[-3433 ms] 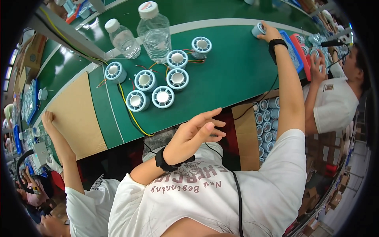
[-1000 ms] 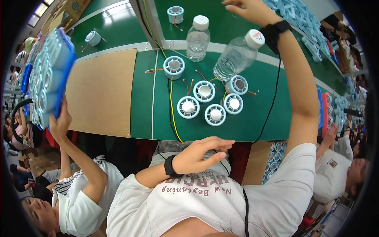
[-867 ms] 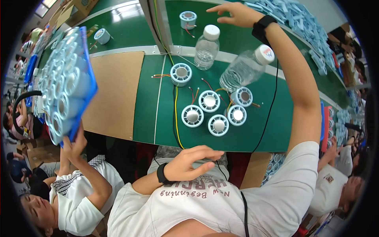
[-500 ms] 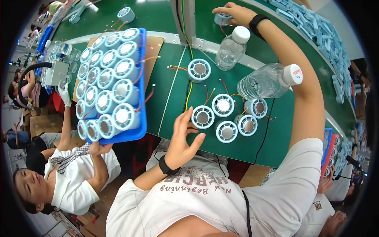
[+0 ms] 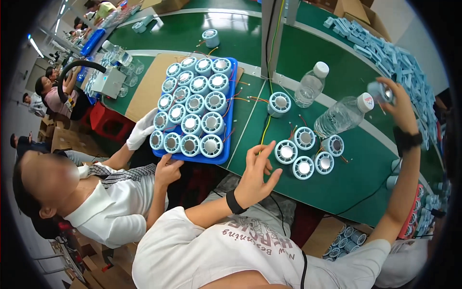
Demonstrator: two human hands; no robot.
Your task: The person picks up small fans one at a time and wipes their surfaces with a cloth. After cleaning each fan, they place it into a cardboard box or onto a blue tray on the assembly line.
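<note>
Right hand: the right hand [image 5: 397, 103] is raised out over the far right of the green table [image 5: 365, 183], arm stretched long, fingers closed round a small round blue fan unit [image 5: 380, 91], held clear above the surface.
Left hand: the left hand [image 5: 255, 176] hovers at the near table edge, fingers spread and apart, gripping nothing; a black wristband sits on each wrist.
Held unit versus the rest: the held unit is well apart from the left hand, up beside the heap of pale blue parts [image 5: 399, 67] along the far right rim.
Fan cluster: a cluster of fan units [image 5: 308, 154] lies flat on the green, faces up, just beyond the left hand's fingertips; the nearest one is just beside the index finger, though contact cannot be told.
Lone unit: one more fan unit [image 5: 279, 103] stands farther back, near the metal post [image 5: 272, 38], thin coloured wires trailing from it.
Bottles: two clear plastic bottles, an upright one [image 5: 310, 85] and a tilted one [image 5: 344, 113], sit between the cluster and the raised right hand.
Tray: a blue tray [image 5: 226, 154] packed with rows of the same fans rests at the table's near-left, well left of both hands.
Neighbour: a co-worker in a white shirt has a gloved hand [image 5: 142, 132] and a bare hand [image 5: 168, 168] on the tray's near edge.
</note>
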